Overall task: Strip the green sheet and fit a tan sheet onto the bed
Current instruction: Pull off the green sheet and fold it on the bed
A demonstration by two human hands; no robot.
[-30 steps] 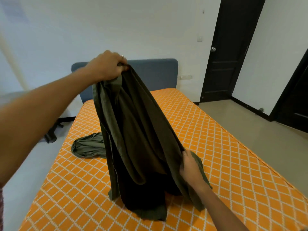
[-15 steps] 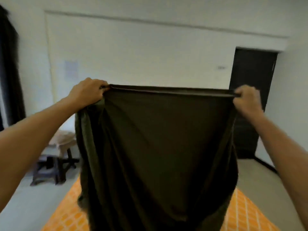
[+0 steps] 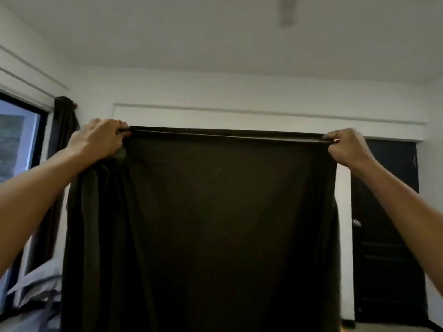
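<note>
One green sheet, two hands: my left hand at 10 o'clock and right hand at 2 o'clock each pinch its taut top edge.

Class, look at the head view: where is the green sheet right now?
The green sheet hangs mid-frame in the head view, its top edge stretched between the raised left hand and right hand, covering the white wall, with the dark door to its right.

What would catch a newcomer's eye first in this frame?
The dark green sheet fills the centre, hanging like a curtain from a taut top edge. The left hand and right hand grip its upper corners, held high. Behind, a black door stands at right and a window at left.
</note>
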